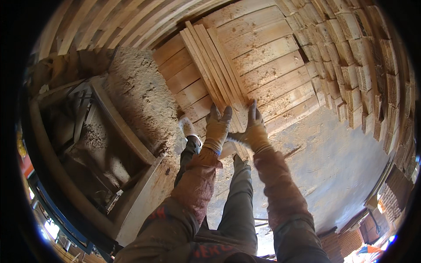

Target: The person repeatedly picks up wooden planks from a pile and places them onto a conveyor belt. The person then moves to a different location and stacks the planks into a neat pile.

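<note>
A bundle of long, narrow wooden slats [215, 65] lies at a slant on a layer of wider boards, and its near end reaches back between my hands. My left hand [218, 127], in a grey and cream work glove, grips the left side of the bundle near that end. On the right side my right hand [252, 131], gloved the same way, holds the slats with its thumb across toward the left hand. Parts of the fingers are hidden behind the wood and the gloves.
Wide boards [276, 57] strewn with shavings lie under the bundle. Stacked timber [351, 57] rises at the right, and more planks [101, 22] run along the far left. A wooden-framed machine opening [123, 127] stands at the left beside a sawdust heap [136, 87]. My shoe [187, 126] is close to the boards.
</note>
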The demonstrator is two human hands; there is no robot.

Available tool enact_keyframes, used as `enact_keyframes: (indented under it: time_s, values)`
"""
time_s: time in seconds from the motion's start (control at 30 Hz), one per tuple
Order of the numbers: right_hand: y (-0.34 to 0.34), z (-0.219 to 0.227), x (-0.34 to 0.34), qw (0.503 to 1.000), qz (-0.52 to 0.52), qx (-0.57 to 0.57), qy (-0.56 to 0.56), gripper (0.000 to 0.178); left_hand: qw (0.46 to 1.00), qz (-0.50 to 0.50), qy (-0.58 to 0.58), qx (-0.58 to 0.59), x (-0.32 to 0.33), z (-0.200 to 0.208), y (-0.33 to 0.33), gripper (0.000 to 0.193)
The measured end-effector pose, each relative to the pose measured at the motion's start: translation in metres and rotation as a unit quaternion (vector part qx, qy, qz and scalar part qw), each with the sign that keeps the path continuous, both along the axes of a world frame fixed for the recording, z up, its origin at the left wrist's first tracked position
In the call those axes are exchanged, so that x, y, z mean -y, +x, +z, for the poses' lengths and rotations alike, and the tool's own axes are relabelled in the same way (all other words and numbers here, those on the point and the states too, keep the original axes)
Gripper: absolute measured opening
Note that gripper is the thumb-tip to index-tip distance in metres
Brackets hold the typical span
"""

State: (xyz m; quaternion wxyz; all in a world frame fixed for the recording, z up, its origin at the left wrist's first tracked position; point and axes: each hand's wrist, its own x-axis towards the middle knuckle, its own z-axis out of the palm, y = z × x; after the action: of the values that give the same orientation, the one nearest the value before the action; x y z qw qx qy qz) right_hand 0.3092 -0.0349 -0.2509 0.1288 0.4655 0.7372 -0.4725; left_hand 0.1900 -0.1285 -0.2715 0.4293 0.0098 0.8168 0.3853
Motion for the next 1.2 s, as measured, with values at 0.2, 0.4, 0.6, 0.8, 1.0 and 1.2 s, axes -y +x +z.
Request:
enact_keyframes:
  time_s: [0.2, 0.4, 0.6, 0.8, 1.0, 1.2]
  values:
    - [-0.051, -0.018, 0.062, 0.949, -0.028, 0.071, 0.305, 0.136, 0.989, -0.096, 0.08, 0.08, 0.033, 0.029, -0.029, 0.089]
    - [0.035, 0.013, 0.013, 0.969, 0.078, -0.228, 0.048, 0.136, 0.994, 0.003, 0.041, 0.097, 0.163, 0.092, 0.016, 0.077]
    - [0.067, 0.233, 0.05, 0.96, 0.025, -0.155, -0.232, 0.133, 0.992, 0.015, -0.088, 0.086, 0.262, 0.116, 0.098, 0.062]
    - [-0.087, 0.382, 0.147, 0.883, 0.307, -0.312, -0.167, 0.129, 0.973, 0.061, 0.2, 0.1, 0.297, 0.183, 0.096, 0.056]
    - [-0.281, 0.513, 0.326, 0.652, 0.572, -0.497, 0.032, 0.111, 0.999, 0.043, -0.008, -0.006, 0.397, 0.181, 0.087, 0.059]
    - [-0.343, 0.563, 0.527, 0.592, 0.737, -0.285, 0.155, 0.131, 0.99, 0.13, 0.043, -0.03, 0.439, 0.185, 0.069, 0.053]
